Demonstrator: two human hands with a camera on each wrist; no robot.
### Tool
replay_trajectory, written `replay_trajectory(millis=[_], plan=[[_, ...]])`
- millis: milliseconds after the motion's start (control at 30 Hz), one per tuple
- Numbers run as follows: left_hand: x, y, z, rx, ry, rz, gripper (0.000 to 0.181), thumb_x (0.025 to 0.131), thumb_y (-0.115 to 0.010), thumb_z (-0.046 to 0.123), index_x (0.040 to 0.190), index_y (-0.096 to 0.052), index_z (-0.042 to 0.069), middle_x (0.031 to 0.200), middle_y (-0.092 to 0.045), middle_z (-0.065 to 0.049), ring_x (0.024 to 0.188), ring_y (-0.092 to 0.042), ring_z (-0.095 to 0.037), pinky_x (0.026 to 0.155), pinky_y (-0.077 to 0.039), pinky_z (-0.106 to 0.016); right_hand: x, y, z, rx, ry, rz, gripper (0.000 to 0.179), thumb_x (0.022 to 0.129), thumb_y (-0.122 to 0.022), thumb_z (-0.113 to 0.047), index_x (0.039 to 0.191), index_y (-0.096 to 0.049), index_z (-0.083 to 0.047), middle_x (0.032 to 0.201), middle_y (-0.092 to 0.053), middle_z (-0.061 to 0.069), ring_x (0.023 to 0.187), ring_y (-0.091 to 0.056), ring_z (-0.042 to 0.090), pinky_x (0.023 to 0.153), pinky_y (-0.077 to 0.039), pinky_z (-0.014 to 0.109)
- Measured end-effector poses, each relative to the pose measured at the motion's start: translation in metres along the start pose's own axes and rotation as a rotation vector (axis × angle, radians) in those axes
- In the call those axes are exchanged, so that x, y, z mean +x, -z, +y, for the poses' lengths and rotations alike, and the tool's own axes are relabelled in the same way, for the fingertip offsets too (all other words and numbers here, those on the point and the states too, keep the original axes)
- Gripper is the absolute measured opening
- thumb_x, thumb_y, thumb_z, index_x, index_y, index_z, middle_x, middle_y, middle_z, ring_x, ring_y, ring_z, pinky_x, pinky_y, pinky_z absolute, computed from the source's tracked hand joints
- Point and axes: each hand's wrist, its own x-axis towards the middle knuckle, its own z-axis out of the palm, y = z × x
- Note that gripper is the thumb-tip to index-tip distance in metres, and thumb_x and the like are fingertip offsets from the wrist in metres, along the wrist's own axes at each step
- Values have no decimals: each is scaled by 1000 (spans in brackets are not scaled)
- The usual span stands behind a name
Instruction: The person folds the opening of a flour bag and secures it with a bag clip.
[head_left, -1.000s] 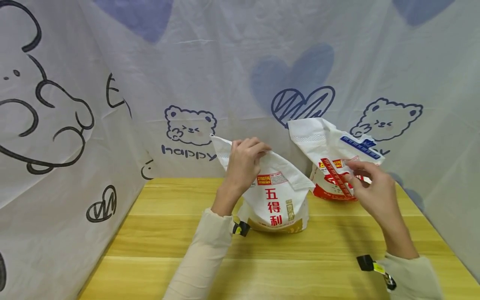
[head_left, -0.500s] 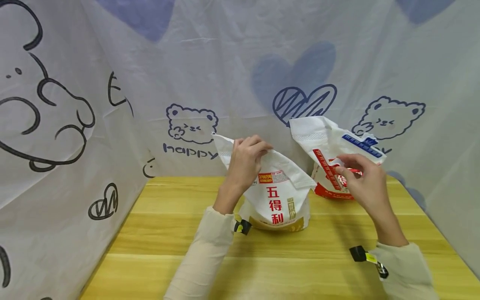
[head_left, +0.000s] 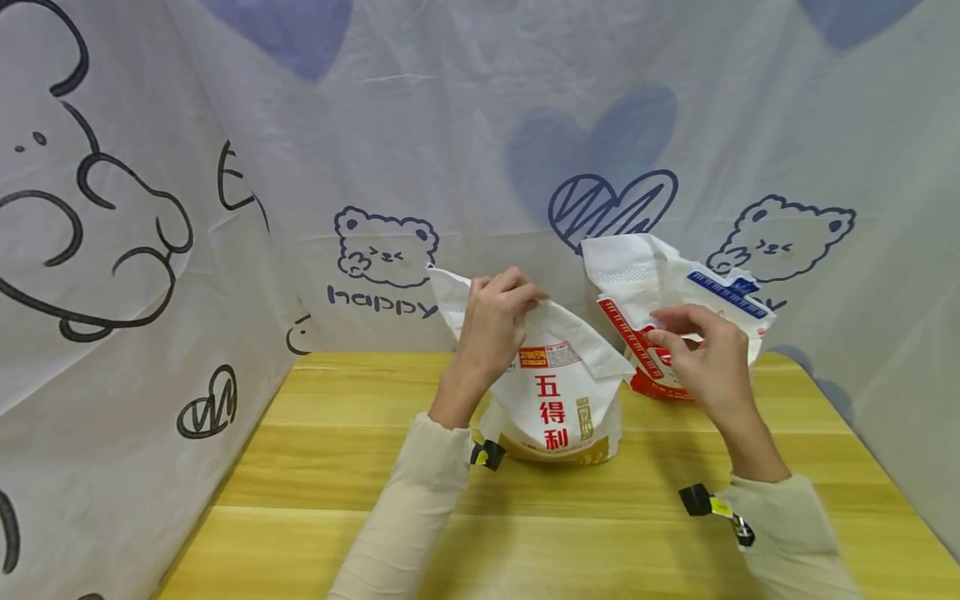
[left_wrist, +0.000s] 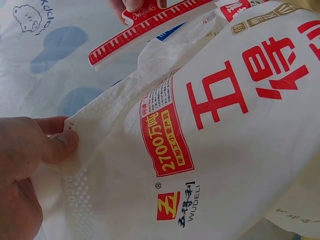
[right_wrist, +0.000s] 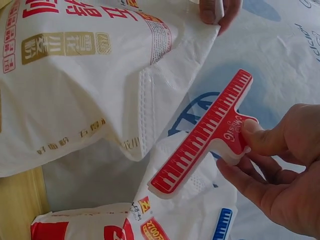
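Observation:
A white flour bag (head_left: 570,375) with red lettering stands on the table, its top folded over. My left hand (head_left: 491,337) pinches the bag's top edge; in the left wrist view the thumb (left_wrist: 60,145) lies on the white material. My right hand (head_left: 712,354) holds a red bag clip (right_wrist: 200,145) by its handle, between thumb and fingers. The clip has a piano-key pattern and the word "Music". It is apart from the front bag, in the air to its right. In the head view it overlaps a second flour bag (head_left: 630,275) behind.
A blue clip (head_left: 727,293) sits on the folded top of the second bag, at the back right. The wooden table (head_left: 330,483) meets patterned cloth (head_left: 465,125) at the back and both sides.
My right hand has moved left with the red clip, closer to the front bag. My left hand keeps its grip on the bag's top, almost unmoved.

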Motion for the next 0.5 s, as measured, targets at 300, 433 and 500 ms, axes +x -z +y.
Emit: replay_trajectory(millis=[300,433,500], plan=[[2,0,0,-7,-9,9,13,91,-74,0,98,-80,9,92,-67,0,88,-63,-17,90,-44,-37,8,-7,2,59,48,27,11,87,-76,8,97,-74,4,88,-73,16,75,-59,2,62,-48,8],[2,-1,0,-22,-19,23,13,90,-75,-1,99,-79,8,94,-69,-2,90,-65,-18,89,-45,-37,10,-11,4,63,43,16,10,87,-77,6,96,-74,3,88,-74,15,72,-59,7,54,-45,12],[3,-1,0,-26,-21,31,15,89,-75,-2,100,-79,8,95,-71,-2,91,-66,-19,89,-45,-37,11,-12,4,69,37,2,9,88,-77,5,96,-75,2,87,-74,14,69,-59,11,50,-44,14]])
